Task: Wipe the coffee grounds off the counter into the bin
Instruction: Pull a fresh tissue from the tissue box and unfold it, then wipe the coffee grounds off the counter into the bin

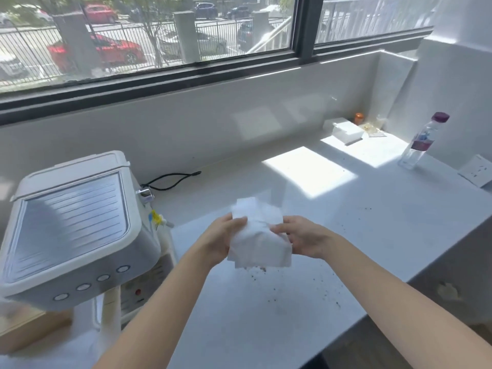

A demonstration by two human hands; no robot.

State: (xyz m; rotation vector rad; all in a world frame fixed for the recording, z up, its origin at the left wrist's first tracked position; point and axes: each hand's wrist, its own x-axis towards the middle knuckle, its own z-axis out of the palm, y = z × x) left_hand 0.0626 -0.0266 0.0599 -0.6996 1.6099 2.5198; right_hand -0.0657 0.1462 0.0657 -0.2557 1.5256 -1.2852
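Observation:
A folded white paper towel [259,239] is held above the white counter [372,235] by both hands. My left hand [221,239] grips its left edge and my right hand [300,238] grips its right edge. Dark coffee grounds [269,278] lie scattered on the counter just below and in front of the towel, with more specks [364,209] spread toward the right. No bin is in view.
A white coffee machine [72,230] stands at the left with its black cord [173,179] behind it. A clear water bottle [423,141] stands at the far right beside a wall socket [478,170]. A white box [347,131] and small orange jar [359,118] sit in the back corner.

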